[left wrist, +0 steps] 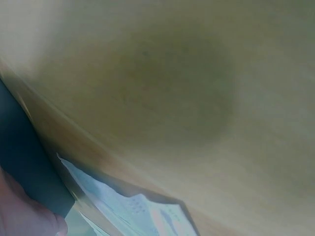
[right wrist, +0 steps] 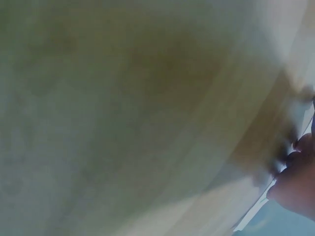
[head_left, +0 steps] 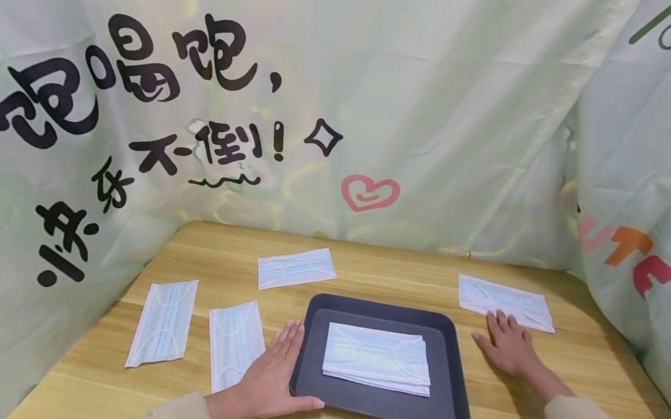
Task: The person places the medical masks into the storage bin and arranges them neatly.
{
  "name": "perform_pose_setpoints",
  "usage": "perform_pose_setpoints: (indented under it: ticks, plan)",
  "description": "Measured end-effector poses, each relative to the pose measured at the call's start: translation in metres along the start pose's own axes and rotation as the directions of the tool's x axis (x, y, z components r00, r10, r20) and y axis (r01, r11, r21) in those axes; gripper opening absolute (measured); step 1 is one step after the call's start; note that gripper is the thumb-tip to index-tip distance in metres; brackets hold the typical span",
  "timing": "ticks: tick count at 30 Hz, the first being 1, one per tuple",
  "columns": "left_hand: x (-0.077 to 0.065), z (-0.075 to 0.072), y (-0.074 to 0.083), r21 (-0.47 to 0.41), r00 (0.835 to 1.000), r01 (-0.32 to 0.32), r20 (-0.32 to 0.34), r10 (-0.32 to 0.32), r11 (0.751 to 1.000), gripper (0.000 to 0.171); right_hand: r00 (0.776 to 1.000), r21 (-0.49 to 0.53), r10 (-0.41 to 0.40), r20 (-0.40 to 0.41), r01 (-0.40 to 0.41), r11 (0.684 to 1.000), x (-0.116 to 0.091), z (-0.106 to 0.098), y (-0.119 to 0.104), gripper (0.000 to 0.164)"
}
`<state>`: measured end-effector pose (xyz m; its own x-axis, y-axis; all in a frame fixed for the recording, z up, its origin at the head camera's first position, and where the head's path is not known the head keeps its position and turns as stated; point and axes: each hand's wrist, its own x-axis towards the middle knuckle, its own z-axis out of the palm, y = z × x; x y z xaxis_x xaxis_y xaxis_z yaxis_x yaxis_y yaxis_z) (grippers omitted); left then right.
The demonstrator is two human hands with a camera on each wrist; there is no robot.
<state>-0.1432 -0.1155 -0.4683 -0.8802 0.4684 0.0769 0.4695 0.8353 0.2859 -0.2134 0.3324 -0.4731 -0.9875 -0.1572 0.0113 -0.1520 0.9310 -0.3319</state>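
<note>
A dark grey tray [head_left: 450, 409] lies on the table with a small stack of light blue face masks [head_left: 378, 359] inside it. My left hand [head_left: 273, 379] rests along the tray's left edge, fingers straight and thumb by the front rim. Its wrist partly overlaps a face mask [head_left: 235, 338] on the table. My right hand [head_left: 510, 348] reaches over the table to the right, fingertips on the near edge of another face mask [head_left: 505, 299]. In the right wrist view, the fingers [right wrist: 298, 189] show beside that mask's white edge.
One face mask [head_left: 163, 321] lies at the far left and another face mask [head_left: 296, 268] lies behind the tray. The wooden table [head_left: 402, 270] is bordered by a printed cloth backdrop [head_left: 451, 146] at the back and sides.
</note>
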Motion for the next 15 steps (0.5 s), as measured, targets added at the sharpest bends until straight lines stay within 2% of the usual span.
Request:
perform_pose_setpoints:
  ticks: [15]
  plan:
    - [0.000,0.000,0.001,0.006,1.000,-0.009,-0.026,0.009,1.000,0.118,0.999,0.011,-0.020,-0.030,0.021,1.000,-0.014,0.003,0.000,0.072]
